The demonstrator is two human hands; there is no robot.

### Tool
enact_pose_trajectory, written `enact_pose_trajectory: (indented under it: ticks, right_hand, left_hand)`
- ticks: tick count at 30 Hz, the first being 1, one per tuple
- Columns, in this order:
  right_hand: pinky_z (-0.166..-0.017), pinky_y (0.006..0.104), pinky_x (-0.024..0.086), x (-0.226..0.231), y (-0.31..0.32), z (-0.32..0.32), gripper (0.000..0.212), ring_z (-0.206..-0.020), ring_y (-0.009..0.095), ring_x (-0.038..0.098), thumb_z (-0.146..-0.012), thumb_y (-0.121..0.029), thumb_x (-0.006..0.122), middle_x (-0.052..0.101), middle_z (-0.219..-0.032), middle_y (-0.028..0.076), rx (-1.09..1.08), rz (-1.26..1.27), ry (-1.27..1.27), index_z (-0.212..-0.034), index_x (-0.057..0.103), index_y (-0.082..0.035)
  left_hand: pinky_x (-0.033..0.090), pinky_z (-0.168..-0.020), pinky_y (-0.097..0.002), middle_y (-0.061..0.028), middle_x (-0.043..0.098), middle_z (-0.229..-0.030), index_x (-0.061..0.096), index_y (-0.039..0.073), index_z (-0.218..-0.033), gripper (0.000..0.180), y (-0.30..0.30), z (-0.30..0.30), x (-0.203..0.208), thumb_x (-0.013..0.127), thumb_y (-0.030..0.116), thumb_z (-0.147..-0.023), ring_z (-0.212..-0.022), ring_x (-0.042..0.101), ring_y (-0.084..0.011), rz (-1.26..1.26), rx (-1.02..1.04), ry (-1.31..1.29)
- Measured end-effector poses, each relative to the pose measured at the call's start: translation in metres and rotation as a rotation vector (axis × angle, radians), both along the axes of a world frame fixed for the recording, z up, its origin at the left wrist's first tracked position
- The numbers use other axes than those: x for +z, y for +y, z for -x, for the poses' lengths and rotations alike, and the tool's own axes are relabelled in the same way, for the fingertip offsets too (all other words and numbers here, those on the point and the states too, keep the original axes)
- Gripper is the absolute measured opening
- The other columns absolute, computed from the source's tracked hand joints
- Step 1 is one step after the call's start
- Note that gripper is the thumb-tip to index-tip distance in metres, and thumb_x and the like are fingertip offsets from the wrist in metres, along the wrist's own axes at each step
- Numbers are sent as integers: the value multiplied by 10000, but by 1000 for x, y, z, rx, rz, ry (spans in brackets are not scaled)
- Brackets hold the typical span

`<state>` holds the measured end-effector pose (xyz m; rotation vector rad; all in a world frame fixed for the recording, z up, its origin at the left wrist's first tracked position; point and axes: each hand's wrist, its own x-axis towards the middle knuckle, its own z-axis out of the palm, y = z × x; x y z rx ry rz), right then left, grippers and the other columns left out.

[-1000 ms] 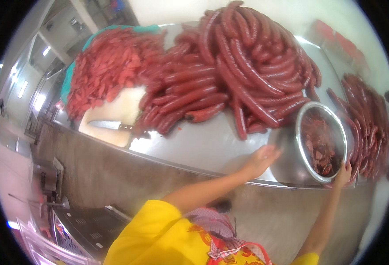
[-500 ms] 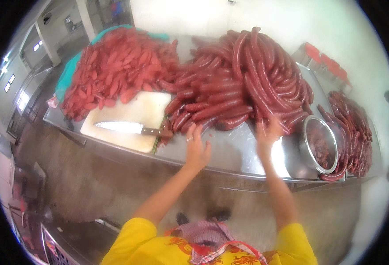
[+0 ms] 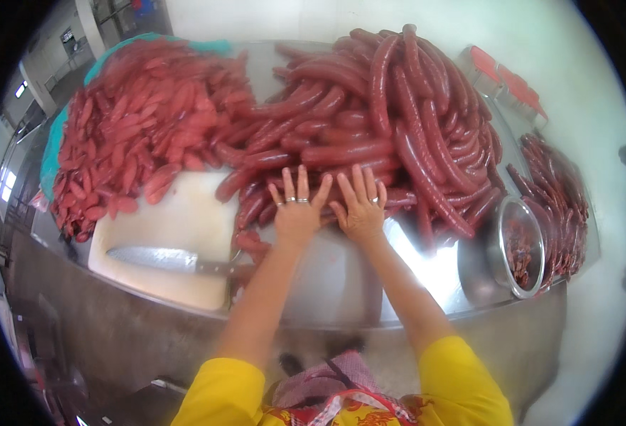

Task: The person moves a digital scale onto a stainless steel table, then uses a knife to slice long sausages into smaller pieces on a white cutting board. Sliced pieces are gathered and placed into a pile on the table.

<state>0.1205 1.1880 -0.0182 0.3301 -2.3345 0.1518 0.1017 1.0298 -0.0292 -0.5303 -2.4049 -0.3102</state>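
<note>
My left hand (image 3: 297,216) and my right hand (image 3: 363,213) lie side by side, backs upward and fingers spread, at the near edge of a heap of long dark-red sausages (image 3: 348,152). The heap extends forward from my fingertips and rises highest ahead and to the right of my right hand; my fingers overlie its nearest pieces, though how firmly they press I cannot tell. My thumbs point toward each other with a narrow gap between. Under my wrists is the bare metal table (image 3: 331,280). To the left of my left hand, a knife (image 3: 158,259) lies across a white cutting board (image 3: 174,206), with a pile of red slices (image 3: 142,106) behind it. Well to my right, a metal bowl (image 3: 503,241) stands tilted beside thinner dark-red strands (image 3: 562,206).
</note>
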Motion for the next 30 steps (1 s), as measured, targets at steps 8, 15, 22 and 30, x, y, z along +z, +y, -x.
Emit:
enact_pose_trajectory:
  ticks: [8,15,22,30]
  right_hand:
    - [-1099,502,126,-13,11,71,520,-1383,307,304,-940,-525,421,382,-1482,76,-17,-34,159,-1380,483,-254]
    - [-1106,516,104,-14,6,95,509,-1393,307,284,-934,-499,443,362,-1491,78,-52,-38,123,-1381,480,-259]
    - [-1104,517,119,-9,5,93,529,-1398,291,275,-916,-482,486,362,-1490,75,-22,-14,124,-1396,459,-259]
    - [-1108,520,138,-3,6,82,578,-1414,294,250,-900,-477,533,326,-1513,70,39,48,90,-1421,419,-255]
  left_hand:
    - [183,-986,-773,-183,207,-1532,210,362,-1490,1114,15,53,-5,808,518,-564,-1389,154,-507,-35,91,-60]
    - [181,-978,-780,-190,258,-1512,259,358,-1481,1015,16,76,-2,770,492,-614,-1382,183,-501,-76,107,-61]
    - [174,-1025,-737,-197,236,-1520,245,315,-1491,979,19,67,7,755,430,-664,-1390,202,-456,-35,156,-124]
    - [208,-1095,-615,-214,169,-1539,149,213,-1521,925,-1,-10,75,707,330,-793,-1405,186,-430,89,78,-476]
